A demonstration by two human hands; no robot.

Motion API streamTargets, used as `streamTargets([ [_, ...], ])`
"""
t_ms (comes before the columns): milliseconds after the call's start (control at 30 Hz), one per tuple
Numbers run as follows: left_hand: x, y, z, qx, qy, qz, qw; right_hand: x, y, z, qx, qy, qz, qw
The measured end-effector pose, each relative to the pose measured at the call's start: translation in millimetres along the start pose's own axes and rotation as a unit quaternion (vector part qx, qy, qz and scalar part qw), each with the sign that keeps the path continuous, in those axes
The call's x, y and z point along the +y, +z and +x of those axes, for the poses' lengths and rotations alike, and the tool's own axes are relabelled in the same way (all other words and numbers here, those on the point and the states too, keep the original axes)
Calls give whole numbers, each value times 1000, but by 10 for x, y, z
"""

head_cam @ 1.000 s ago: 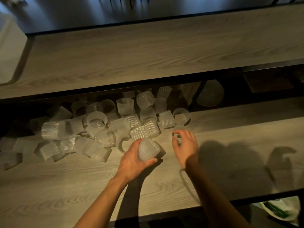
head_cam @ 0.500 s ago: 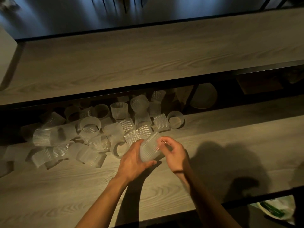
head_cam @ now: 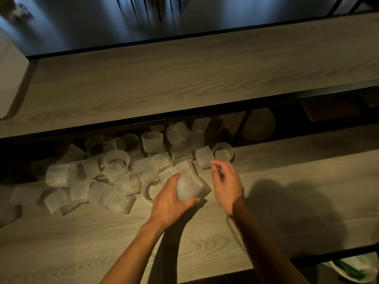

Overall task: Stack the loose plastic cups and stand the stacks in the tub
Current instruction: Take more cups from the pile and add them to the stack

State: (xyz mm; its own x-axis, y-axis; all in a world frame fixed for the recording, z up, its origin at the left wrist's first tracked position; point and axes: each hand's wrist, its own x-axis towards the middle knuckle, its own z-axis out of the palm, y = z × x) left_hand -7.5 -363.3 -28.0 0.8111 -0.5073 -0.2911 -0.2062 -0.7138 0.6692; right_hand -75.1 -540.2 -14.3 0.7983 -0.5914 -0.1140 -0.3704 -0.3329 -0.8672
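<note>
Several loose ribbed translucent plastic cups (head_cam: 114, 169) lie in a heap across the back of the lower wooden shelf (head_cam: 287, 201), some on their sides, some upright. My left hand (head_cam: 170, 199) grips a short stack of cups (head_cam: 189, 188) lying on its side, bottom toward me. My right hand (head_cam: 226, 184) hovers just right of the stack with fingers spread and nothing in it, near a ribbed cup (head_cam: 205, 156) and an upright cup (head_cam: 223, 152). No tub shows clearly.
An upper wooden shelf (head_cam: 184, 78) with a black front edge overhangs the back of the cup heap. A pale round bowl-like object (head_cam: 259, 125) sits in the dark gap behind. A white box (head_cam: 10, 72) stands far left. A bag (head_cam: 356, 269) lies below right.
My right hand brought a cup from the right into the stack held by my left hand, then let go and drew back to the right, fingers apart.
</note>
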Motion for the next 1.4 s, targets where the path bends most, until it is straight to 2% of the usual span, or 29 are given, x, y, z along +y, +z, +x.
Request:
streamTargets([
  [67, 23, 4, 32, 1, -2, 0, 1000, 106, -59, 250, 27, -19, -119, 992],
  [167, 94, 36, 83, 4, 0, 7, 1000, 244, -66, 552, -36, -50, -321, 945],
  [300, 204, 72, 165, 3, 18, 7, 1000, 311, -34, 662, -106, -48, -432, 895],
  [333, 223, 69, 184, 4, 21, 7, 1000, 310, -37, 647, -93, -52, -425, 899],
  [400, 244, 53, 214, 9, 24, 5, 1000, 277, -65, 575, -39, -54, -362, 930],
  [533, 244, 25, 258, 16, 31, 1, 999, -1, -180, 302, 66, -19, -135, 989],
  [600, 243, 21, 266, 19, 36, 2, 999, -150, -198, 171, 45, 16, 15, 999],
  [667, 236, 9, 263, 23, 36, 8, 999, -244, -190, 83, -32, 40, 127, 991],
  [833, 125, -66, 154, 27, 24, 9, 999, -269, -159, -29, -125, -6, 109, 986],
  [1067, -151, -156, -74, 33, 7, 0, 999, -323, -7, -91, -229, 27, 129, 965],
  [1400, -280, -262, -191, 46, -13, -10, 999, -409, 231, -99, -238, 7, 90, 967],
])
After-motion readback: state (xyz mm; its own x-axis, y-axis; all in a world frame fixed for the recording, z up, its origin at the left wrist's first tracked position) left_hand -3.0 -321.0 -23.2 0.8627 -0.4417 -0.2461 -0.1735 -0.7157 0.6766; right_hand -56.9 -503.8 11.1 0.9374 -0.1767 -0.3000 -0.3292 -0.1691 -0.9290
